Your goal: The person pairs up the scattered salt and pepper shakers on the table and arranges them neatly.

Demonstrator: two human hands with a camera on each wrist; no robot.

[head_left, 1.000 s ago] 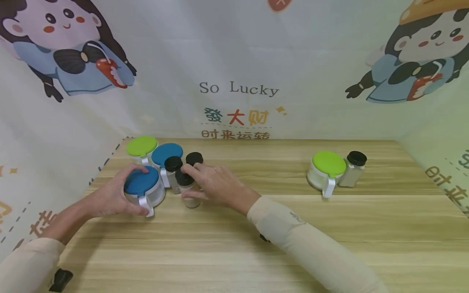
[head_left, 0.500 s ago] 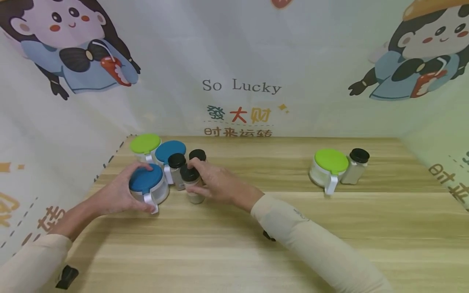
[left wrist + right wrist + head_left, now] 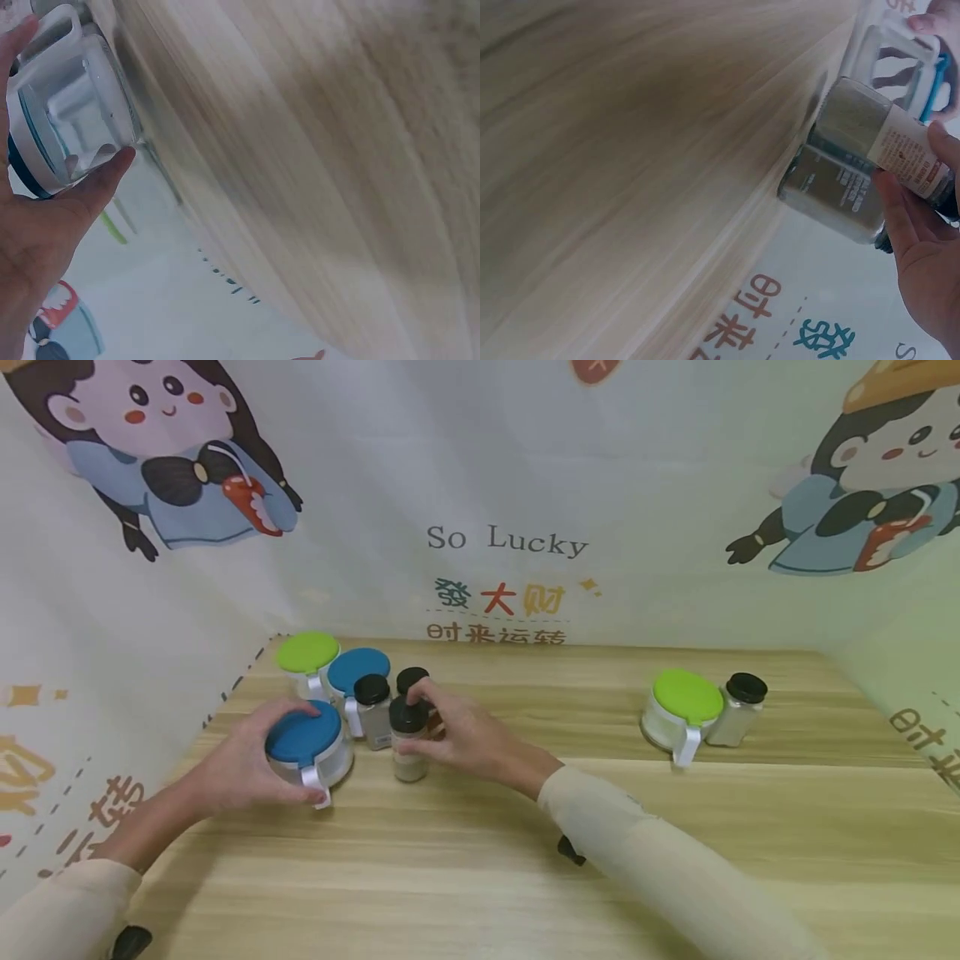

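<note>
My left hand (image 3: 243, 760) grips a clear glass seasoning jar with a blue lid (image 3: 303, 735) and white handle, thumb by the handle and fingers round its far side. In the left wrist view, this jar (image 3: 79, 112) stands on the wood, its glass see-through. My right hand (image 3: 472, 731) pinches a black-capped spice bottle (image 3: 410, 767) between thumb and fingers. A printed paper label (image 3: 907, 154) wraps that bottle in the right wrist view. Just behind it stands a second black-capped bottle (image 3: 412, 677), partly hidden by my fingers. Another black-capped bottle (image 3: 372, 714) sits between the two held things.
Behind my left hand are a green-lidded jar (image 3: 307, 653) and a second blue-lidded jar (image 3: 360, 670), close together. Over on the right, a green-lidded jar (image 3: 686, 702) stands beside a black-capped bottle (image 3: 738, 710). A printed cloth (image 3: 510, 468) hangs along the table's back edge.
The head view has swung slightly, so everything sits further right in it. The spice bottle in my right hand has shifted a little right, away from the bottle beside it. My left hand keeps its hold.
</note>
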